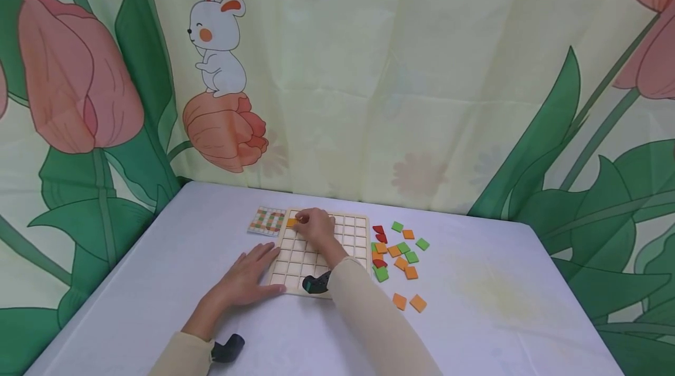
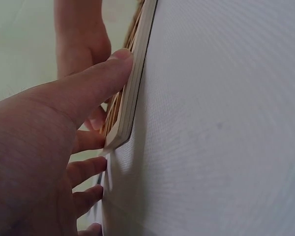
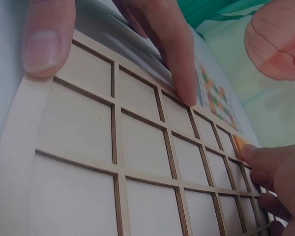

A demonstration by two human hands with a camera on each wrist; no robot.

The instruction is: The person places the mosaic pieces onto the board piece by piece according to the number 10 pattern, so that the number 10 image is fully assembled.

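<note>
So your right hand (image 1: 316, 229) is pinching an orange tile (image 1: 292, 222) pretty narrowly, thumb and fingers curling in, and that tile is sitting at the far left corner of the wooden grid board (image 1: 348, 241). Your left hand (image 1: 248, 276) is spreading wide, its thumb resting on the near left corner and a finger touching the left edge. A checkered card (image 1: 267, 221) is lying just beside the board's left side, while loose green tiles (image 1: 422, 244) and red pieces (image 1: 380, 238) are scattering off to the right.
</note>
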